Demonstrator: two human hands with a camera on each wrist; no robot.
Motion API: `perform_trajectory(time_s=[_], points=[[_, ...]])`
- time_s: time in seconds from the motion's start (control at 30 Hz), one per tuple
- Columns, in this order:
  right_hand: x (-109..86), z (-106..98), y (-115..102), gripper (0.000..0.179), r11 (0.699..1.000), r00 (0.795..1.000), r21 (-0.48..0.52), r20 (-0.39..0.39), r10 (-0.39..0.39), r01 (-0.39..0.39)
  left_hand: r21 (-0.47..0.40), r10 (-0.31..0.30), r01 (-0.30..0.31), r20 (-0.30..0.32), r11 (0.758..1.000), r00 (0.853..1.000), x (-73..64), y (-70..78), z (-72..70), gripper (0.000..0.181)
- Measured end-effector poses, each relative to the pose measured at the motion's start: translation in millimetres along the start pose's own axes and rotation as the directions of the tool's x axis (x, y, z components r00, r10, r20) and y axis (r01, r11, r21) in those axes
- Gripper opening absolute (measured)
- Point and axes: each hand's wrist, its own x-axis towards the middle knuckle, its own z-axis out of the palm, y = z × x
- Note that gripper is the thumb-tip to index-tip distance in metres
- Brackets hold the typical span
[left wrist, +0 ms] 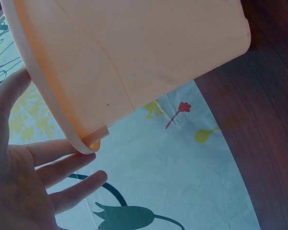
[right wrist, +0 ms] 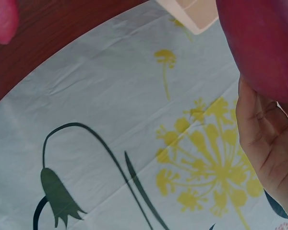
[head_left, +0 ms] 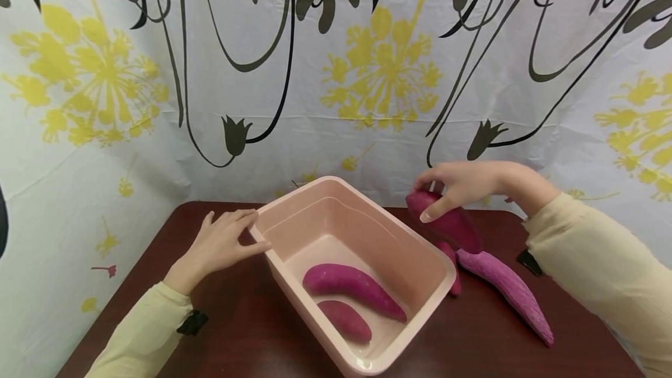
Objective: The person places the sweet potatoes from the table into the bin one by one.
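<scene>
My right hand (head_left: 467,182) grips a large dark-magenta sweet potato (head_left: 446,223), thumb on the near side, held above the table right of the bin; the same sweet potato (right wrist: 264,43) fills the upper right of the right wrist view. My left hand (head_left: 217,244) rests at the left corner of a pale pink plastic bin (head_left: 286,284), thumb and fingers spread and fairly straight along the rim. In the left wrist view, the thumb and index finger of that hand (left wrist: 33,172) touch the rim. Inside the bin lie a long curved purple sweet potato (head_left: 352,284) and a shorter one (head_left: 346,321).
On the dark red-brown table (head_left: 231,331), a long, rough-skinned purple root (head_left: 509,287) lies right of the bin. A smaller magenta piece (head_left: 454,284) sits against the bin's right side, partly hidden. A flower-patterned cloth (head_left: 315,92) hangs behind the table.
</scene>
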Motion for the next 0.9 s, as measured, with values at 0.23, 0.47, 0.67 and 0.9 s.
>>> perform_trajectory(time_s=[0.23,0.47,0.67,0.9], points=[[17.9,-4,-13,0.05,0.999,0.999,0.004,0.022,-0.04,0.04,-0.006,0.0,0.0,-0.002,1.0,1.0,-0.8,-0.4,0.4,0.08],[37.6,-5,-27,0.047,0.996,0.996,-0.008,0.036,-0.085,0.085,-0.005,-0.008,0.008,0.001,1.0,1.0,-1.5,-0.5,0.3,0.081],[53.8,-4,-37,0.046,0.993,0.991,0.035,0.065,-0.115,0.113,0.011,0.008,-0.008,-0.012,1.0,1.0,-0.7,-0.3,-0.3,0.08],[70.8,-2,-44,0.046,0.994,0.991,0.049,0.088,-0.106,0.102,0.012,0.007,-0.007,-0.007,1.0,1.0,-0.3,-0.2,0.6,0.08]])
